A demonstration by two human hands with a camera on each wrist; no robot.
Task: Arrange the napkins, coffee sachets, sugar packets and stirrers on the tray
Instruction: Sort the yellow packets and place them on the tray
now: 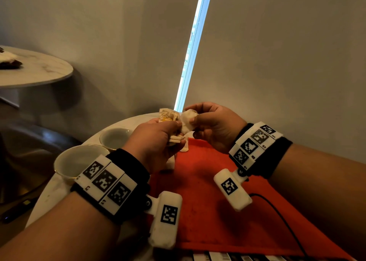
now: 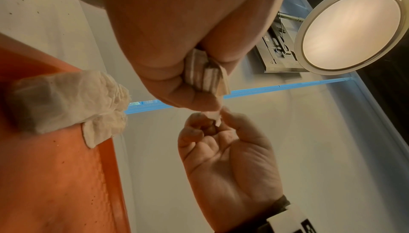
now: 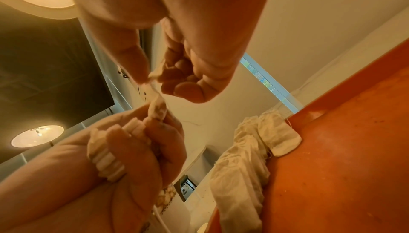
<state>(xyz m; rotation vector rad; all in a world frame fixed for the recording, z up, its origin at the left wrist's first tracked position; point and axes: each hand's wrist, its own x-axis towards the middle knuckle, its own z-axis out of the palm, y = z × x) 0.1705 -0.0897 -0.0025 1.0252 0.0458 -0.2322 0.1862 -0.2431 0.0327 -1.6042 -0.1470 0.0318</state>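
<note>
Head view: left hand (image 1: 158,140) clenched around a bundle of sachets (image 1: 175,140) above the orange tray (image 1: 208,181); right hand (image 1: 213,126) pinching a white packet (image 1: 188,120); two bowls (image 1: 115,138) on the tabletop (image 1: 51,191).
Left wrist view: crumpled napkin (image 2: 66,103) draped over tray rim.
Right wrist view: same grips; napkin on tray edge.
</note>
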